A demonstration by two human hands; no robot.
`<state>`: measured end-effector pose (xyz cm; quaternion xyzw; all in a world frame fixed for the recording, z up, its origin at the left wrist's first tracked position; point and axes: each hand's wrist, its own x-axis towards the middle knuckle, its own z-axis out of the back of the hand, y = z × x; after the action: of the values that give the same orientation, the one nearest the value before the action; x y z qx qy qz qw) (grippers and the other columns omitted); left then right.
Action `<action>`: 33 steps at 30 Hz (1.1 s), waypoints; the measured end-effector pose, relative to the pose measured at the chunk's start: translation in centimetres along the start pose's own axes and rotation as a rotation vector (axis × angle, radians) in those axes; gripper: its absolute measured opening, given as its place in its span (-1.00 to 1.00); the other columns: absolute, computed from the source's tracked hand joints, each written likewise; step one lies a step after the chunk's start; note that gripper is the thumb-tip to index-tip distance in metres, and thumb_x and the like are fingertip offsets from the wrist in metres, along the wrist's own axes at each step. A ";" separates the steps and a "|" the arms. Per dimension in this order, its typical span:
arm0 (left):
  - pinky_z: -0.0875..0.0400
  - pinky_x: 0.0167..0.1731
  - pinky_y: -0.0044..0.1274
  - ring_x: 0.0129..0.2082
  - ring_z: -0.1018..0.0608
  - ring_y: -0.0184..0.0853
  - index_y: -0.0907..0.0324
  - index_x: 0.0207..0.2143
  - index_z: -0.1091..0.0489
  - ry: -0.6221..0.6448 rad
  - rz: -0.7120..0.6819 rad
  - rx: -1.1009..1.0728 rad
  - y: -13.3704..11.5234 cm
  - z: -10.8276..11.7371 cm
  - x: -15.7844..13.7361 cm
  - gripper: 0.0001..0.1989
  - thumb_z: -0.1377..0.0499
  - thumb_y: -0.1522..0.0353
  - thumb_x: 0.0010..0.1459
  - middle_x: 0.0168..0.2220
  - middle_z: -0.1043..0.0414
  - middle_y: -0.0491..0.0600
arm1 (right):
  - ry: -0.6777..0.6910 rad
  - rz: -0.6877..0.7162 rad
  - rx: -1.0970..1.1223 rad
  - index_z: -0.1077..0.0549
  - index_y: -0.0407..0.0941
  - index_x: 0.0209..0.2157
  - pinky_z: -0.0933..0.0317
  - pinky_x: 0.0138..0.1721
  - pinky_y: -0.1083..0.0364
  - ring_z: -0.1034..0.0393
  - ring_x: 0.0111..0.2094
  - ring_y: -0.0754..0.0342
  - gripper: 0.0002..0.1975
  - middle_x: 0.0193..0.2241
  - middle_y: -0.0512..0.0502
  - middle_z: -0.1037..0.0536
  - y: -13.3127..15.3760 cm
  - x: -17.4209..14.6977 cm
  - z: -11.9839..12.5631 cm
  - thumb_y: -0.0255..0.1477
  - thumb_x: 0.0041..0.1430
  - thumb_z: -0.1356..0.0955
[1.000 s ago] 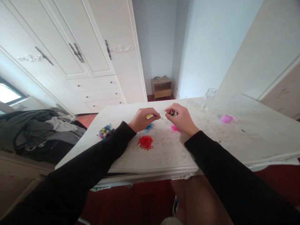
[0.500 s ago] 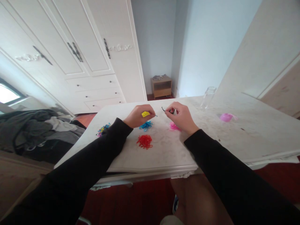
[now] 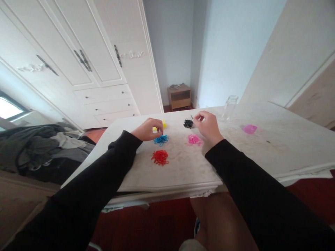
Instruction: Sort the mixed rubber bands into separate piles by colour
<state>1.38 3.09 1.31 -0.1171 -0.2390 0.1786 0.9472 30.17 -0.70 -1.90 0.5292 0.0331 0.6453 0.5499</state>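
Observation:
Small rubber bands lie on the white table in piles sorted by colour. My left hand (image 3: 148, 129) is right above the blue rubber bands (image 3: 161, 139), thumb and fingers pinched together; what is between the fingertips I cannot make out. Behind it, partly covered, are the yellow rubber bands (image 3: 164, 124). My right hand (image 3: 208, 126) pinches a black rubber band (image 3: 192, 116), which sticks out beside the black pile (image 3: 188, 123). The pink rubber bands (image 3: 194, 139) lie just in front of that hand, and the red ones (image 3: 160, 158) are nearest to me.
A clear glass bottle (image 3: 230, 108) stands at the back of the table (image 3: 178, 174). A pinkish-purple object (image 3: 250, 129) lies to its right. Dark clothes (image 3: 52, 153) are heaped left of the table, with a white wardrobe (image 3: 104, 76) behind.
My left hand has moved left and down to the blue pile, and the small blue band at its fingertips no longer shows. The right hand has shifted right, uncovering the black pile.

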 end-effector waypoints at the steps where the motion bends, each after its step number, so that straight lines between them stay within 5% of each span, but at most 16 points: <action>1: -0.41 -0.37 -0.54 -0.47 -0.50 -0.38 0.21 -0.49 -0.50 -0.017 0.005 -0.006 0.0 0.0 0.0 -0.87 -0.19 0.45 0.09 -0.46 -0.50 -0.02 | -0.012 -0.033 -0.009 -0.43 -0.10 -0.55 -0.15 -0.28 0.04 -0.33 -0.42 0.04 -0.91 -0.51 -0.03 -0.50 -0.4 0.2 0.2 -0.51 -0.01 -0.34; 16: -0.39 -0.39 -0.53 -0.49 -0.48 -0.38 0.22 -0.53 -0.46 -0.040 0.024 -0.047 -0.8 -0.6 0.3 -0.84 -0.17 0.45 0.10 -0.49 -0.49 -0.02 | 0.140 -0.035 -0.085 -0.58 -0.13 -0.43 -0.21 -0.24 0.04 -0.35 -0.41 0.04 -0.88 -0.38 -0.11 -0.63 -2.4 0.8 -0.7 -0.43 0.05 -0.37; 25: -0.34 -0.37 -0.53 -0.47 -0.45 -0.39 0.21 -0.50 -0.46 -0.186 0.116 0.052 -0.4 -0.3 0.2 -0.83 -0.16 0.42 0.15 -0.47 -0.45 -0.05 | 0.036 -0.133 0.012 -0.55 -0.14 -0.38 -0.22 -0.21 0.06 -0.39 -0.35 0.04 -0.83 -0.38 -0.10 -0.62 -3.9 0.9 -1.0 -0.41 0.07 -0.32; 30: -0.39 -0.34 -0.50 -0.44 -0.49 -0.35 0.20 -0.50 -0.44 -0.388 0.443 -0.076 0.7 0.5 1.0 -0.75 -0.10 0.29 0.17 -0.44 -0.49 0.00 | 0.045 -0.145 0.035 -0.51 -0.13 -0.40 -0.20 -0.23 0.06 -0.37 -0.35 0.04 -0.83 -0.39 -0.09 -0.59 -4.1 0.5 -1.3 -0.42 0.05 -0.28; 33: -0.37 -0.43 -0.52 -0.54 -0.46 -0.36 0.22 -0.47 -0.46 -0.357 0.532 -0.076 1.7 2.2 1.3 -0.72 -0.08 0.26 0.17 -0.59 -0.40 -0.06 | 0.015 -0.152 0.050 -0.49 -0.12 -0.38 -0.19 -0.25 0.07 -0.36 -0.36 0.03 -0.83 -0.40 -0.08 -0.57 -4.2 0.3 -1.2 -0.43 0.03 -0.27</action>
<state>0.87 5.43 3.23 -0.1775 -0.3689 0.4285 0.8055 32.23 1.81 -4.88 0.5338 0.0938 0.6046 0.5837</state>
